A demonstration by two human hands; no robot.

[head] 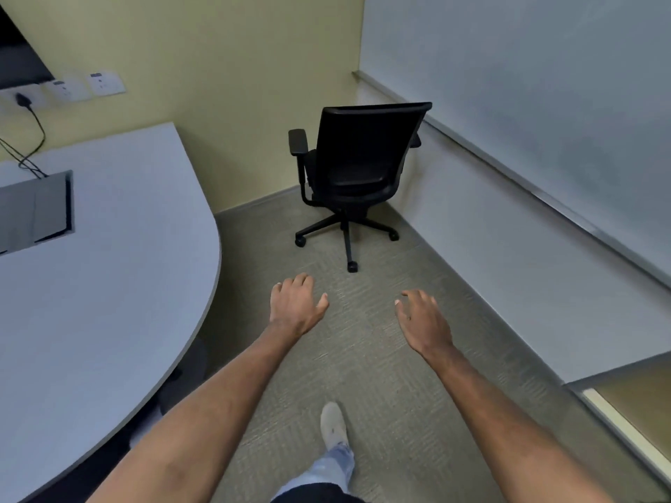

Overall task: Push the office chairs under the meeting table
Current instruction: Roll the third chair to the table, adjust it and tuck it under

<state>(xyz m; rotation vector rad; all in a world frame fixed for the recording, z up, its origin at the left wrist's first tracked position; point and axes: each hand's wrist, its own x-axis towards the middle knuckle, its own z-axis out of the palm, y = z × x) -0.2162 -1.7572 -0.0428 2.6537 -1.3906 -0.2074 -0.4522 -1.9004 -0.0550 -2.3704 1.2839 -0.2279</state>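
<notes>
While both arms reach forward over the carpet (381, 375), the left hand (296, 306) hangs palm down with its fingers loosely spread and slightly bent, holding nothing and touching nothing. Its partner, the right hand (423, 319), is in the same state: fingers relaxed and apart, thumb out to the side, nothing in its grasp. Both hands are well short of the black office chair (357, 165), which stands in the far corner of the room with its backrest toward the camera, near the yellow wall (225, 67) and the whiteboard (526, 85), apart from the worktop (120, 266). That pale, round-ended worktop fills the left side, and a dark hatch (36, 212) is set in its surface with black cables (34, 139) running to it. White wall sockets (105, 83) carry small labels too blurred to read. One light shoe (334, 424) is stepping forward on the carpet.
</notes>
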